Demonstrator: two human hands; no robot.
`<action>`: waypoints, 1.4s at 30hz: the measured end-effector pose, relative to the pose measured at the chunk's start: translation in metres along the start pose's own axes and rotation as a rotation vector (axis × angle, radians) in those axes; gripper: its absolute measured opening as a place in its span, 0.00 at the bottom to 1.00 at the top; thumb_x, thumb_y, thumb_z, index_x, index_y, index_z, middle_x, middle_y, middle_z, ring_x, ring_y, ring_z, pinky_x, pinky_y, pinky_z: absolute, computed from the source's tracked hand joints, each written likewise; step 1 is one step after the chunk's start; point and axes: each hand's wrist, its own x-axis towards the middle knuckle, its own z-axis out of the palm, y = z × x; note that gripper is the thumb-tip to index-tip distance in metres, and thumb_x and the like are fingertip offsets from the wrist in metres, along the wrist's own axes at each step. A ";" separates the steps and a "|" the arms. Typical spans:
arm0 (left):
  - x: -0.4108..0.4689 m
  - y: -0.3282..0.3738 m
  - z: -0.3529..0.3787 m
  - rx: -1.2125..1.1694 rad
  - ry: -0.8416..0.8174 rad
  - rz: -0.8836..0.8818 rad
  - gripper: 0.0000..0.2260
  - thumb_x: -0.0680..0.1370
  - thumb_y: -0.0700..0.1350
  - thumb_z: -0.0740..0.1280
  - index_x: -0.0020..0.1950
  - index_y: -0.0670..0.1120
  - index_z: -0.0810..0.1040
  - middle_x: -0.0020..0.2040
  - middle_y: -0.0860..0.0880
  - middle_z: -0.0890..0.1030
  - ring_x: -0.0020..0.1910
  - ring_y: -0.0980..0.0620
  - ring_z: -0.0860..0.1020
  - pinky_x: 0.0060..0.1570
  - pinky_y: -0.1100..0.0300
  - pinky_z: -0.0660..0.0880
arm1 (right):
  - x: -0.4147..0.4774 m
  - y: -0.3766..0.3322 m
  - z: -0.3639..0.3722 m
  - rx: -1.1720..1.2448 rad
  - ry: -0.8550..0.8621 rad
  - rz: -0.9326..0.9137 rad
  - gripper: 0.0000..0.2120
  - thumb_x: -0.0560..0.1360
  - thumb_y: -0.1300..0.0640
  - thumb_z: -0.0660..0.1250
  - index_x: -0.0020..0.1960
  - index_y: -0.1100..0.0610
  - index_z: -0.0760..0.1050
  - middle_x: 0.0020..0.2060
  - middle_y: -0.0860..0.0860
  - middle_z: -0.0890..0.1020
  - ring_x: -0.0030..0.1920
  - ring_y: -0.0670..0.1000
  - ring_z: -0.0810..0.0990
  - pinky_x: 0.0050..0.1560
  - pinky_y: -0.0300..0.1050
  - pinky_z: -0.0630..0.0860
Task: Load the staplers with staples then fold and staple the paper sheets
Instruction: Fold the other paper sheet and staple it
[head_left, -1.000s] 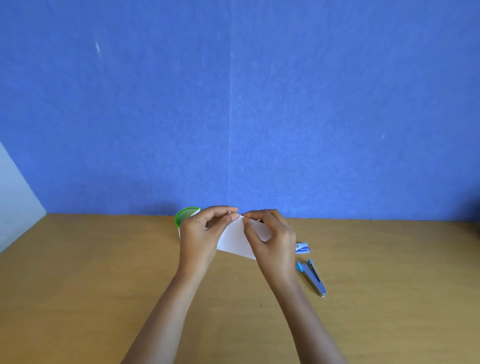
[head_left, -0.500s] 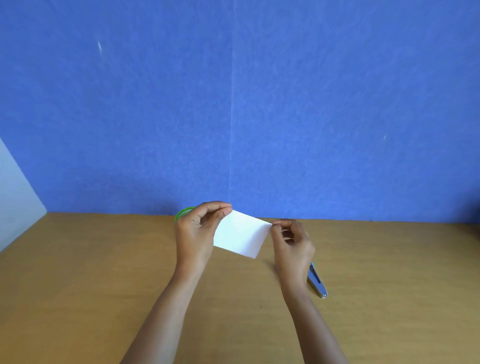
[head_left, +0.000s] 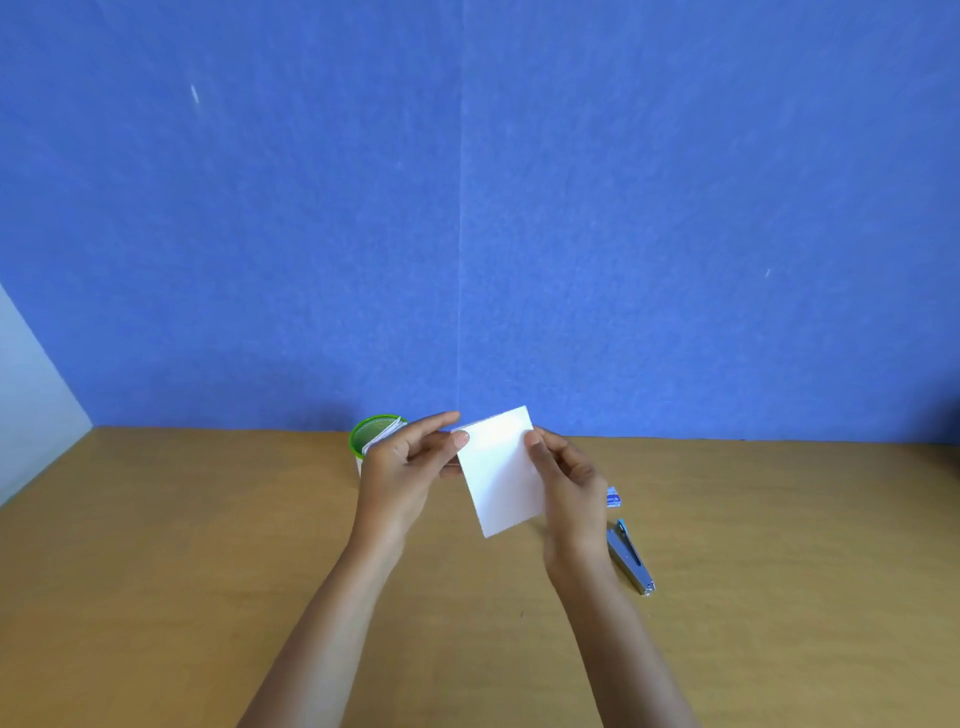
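Note:
A small folded white paper sheet (head_left: 501, 470) is held up above the wooden table (head_left: 208, 545), tilted with one corner pointing up. My left hand (head_left: 402, 470) pinches its upper left corner between thumb and fingers. My right hand (head_left: 569, 486) holds its right edge, thumb on the front face. A small silver and blue stapler (head_left: 629, 556) lies flat on the table just right of my right wrist. A little blue and white staple box (head_left: 613, 497) sits beyond the stapler, partly hidden by my right hand.
A green mesh cup (head_left: 371, 434) holding folded papers stands behind my left hand, near the blue back wall (head_left: 467, 208). A pale side panel (head_left: 26, 415) closes the left end of the table.
The paper has turned from lying wide between my hands to standing nearly on end. My right hand moved back onto its right edge, and both hands shifted a little to the right.

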 end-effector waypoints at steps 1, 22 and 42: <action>-0.001 -0.004 0.001 -0.039 -0.003 -0.050 0.10 0.74 0.37 0.69 0.54 0.43 0.80 0.38 0.51 0.82 0.37 0.58 0.81 0.38 0.67 0.78 | -0.001 0.001 0.003 0.067 0.018 0.042 0.05 0.75 0.57 0.68 0.43 0.54 0.81 0.35 0.43 0.83 0.39 0.46 0.78 0.42 0.42 0.72; 0.003 -0.033 0.014 -0.041 0.135 -0.122 0.06 0.73 0.42 0.71 0.48 0.45 0.84 0.43 0.55 0.84 0.42 0.63 0.79 0.46 0.72 0.74 | 0.007 0.029 0.002 0.180 0.066 0.147 0.03 0.74 0.60 0.68 0.47 0.59 0.80 0.34 0.46 0.85 0.39 0.47 0.81 0.45 0.40 0.77; 0.018 -0.051 0.015 -0.236 0.247 -0.288 0.05 0.76 0.39 0.67 0.51 0.41 0.78 0.43 0.47 0.79 0.43 0.51 0.78 0.42 0.59 0.78 | 0.059 0.081 -0.073 -0.809 0.370 -0.312 0.11 0.74 0.59 0.68 0.56 0.58 0.78 0.51 0.52 0.82 0.52 0.57 0.77 0.46 0.41 0.70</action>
